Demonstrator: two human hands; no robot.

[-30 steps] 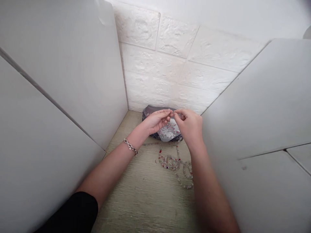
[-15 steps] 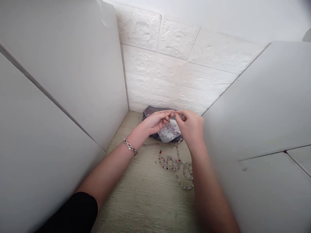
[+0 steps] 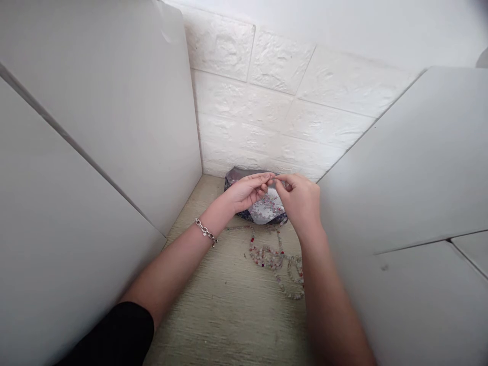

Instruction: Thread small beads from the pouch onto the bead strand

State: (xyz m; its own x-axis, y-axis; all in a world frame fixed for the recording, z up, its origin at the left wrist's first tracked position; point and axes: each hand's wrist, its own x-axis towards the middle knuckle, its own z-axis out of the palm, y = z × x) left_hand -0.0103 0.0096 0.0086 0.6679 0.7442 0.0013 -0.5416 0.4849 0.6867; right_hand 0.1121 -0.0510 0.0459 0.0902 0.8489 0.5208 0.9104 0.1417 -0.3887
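Note:
Over a bag of loose beads [image 3: 266, 211], my left hand [image 3: 249, 190] has thumb and fingertips pinched together, with a tiny pinkish speck, perhaps a bead, at the tips. Thumb and forefinger of my right hand [image 3: 301, 198] pinch right beside it, nearly touching; what they hold is too fine to make out. Below the hands a long string of small beads [image 3: 269, 256], mostly pale with some red ones, lies in loops on the wooden surface. The bag has a dark patterned side and a white inside, and my hands cover part of it.
A light wooden surface [image 3: 213, 310] runs beneath everything. White panels rise at the left [image 3: 114, 101] and right [image 3: 412, 168], and a white brick-textured wall [image 3: 247, 107] closes the back. A chain bracelet [image 3: 206, 233] circles my left wrist.
Both hands stay almost in place, fingertips close together over the bag. The right fingertips have drawn very slightly away from the left ones. The bead string lies as before.

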